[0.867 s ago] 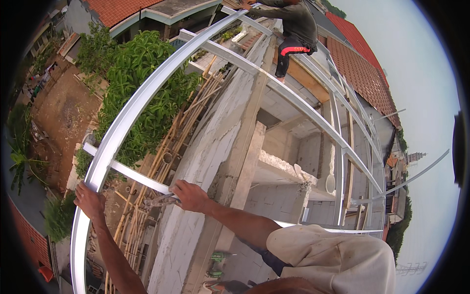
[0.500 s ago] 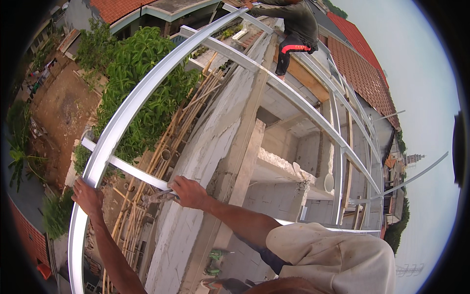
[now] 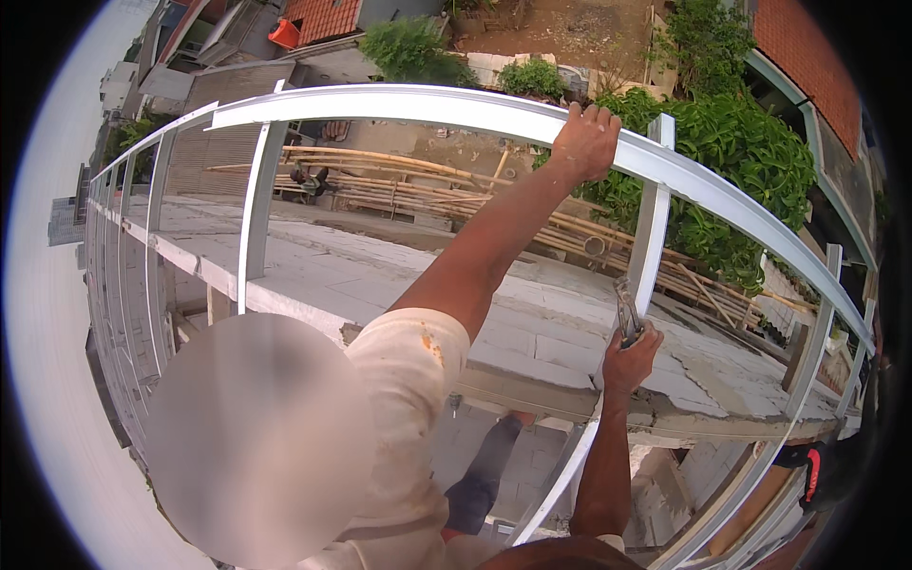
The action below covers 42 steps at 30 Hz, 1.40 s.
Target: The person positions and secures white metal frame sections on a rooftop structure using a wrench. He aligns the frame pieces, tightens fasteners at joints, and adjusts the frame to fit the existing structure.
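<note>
Block wall: here's the giant of the scene, pale masonry (image 3: 541, 323) stretching across beneath the metal frame.
Edge channel: and up top, the long silvery channel (image 3: 518, 114) arcs across the fisheye view, lying over the rafter ends! Thin-walled by the look of it, so probably light for its length, stiff across its depth, a little whippy along it. The smooth face may slide under a palm and the lips may be sharp; best hold looks to be around the section, close to a rafter crossing.
Leafy tree: green bulk (image 3: 750, 180) beyond the channel, on the right.
Bamboo poles: a loose bundle (image 3: 380, 164) lying beyond the wall, well below the channel.
Nearest rafter: a metal member (image 3: 650, 237) running down from the channel, between the two hands.
Left hand: fingers hooked over the channel (image 3: 586, 142), gripping it just left of that rafter; thumb hidden.
Right hand: lower down, closed firmly around the pliers (image 3: 634, 356).
Pliers: smallest of the lot, grey metal (image 3: 627, 309), nose up beside the rafter; touching or not, can't tell. Likely hard and dense, best held by the handles.
</note>
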Available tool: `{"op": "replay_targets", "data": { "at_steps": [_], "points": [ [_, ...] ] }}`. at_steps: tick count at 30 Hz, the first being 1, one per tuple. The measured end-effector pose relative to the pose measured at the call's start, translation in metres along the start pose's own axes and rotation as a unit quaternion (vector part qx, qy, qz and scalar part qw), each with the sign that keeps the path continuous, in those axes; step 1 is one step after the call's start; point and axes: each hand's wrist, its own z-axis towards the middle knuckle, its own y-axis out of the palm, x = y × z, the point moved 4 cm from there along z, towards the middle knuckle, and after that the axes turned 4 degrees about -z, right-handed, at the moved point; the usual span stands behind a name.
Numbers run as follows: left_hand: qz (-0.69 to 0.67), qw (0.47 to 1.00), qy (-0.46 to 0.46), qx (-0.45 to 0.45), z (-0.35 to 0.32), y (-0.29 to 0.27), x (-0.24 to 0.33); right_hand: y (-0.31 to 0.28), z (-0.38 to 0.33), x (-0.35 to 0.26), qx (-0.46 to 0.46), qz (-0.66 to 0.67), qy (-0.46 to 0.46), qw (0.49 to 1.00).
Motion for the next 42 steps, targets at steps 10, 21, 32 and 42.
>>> {"op": "replay_targets", "data": {
  "at_steps": [10,21,32,42],
  "points": [
    [-0.016,1.0,-0.006,0.011,-0.006,0.017,-0.004,0.003,-0.008,0.007,-0.019,-0.037,0.027,0.999],
    [-0.004,1.0,0.018,0.01,0.007,0.02,-0.01,0.022,0.001,0.014,-0.001,-0.029,0.002,1.0],
    [0.034,0.999,0.014,-0.029,0.064,0.078,0.031,0.036,0.045,0.074,-0.01,-0.01,0.022,1.0],
    [0.074,0.995,-0.003,-0.063,0.094,0.071,0.098,-0.014,0.056,0.133,-0.022,0.006,0.027,0.999]
  ]
}}
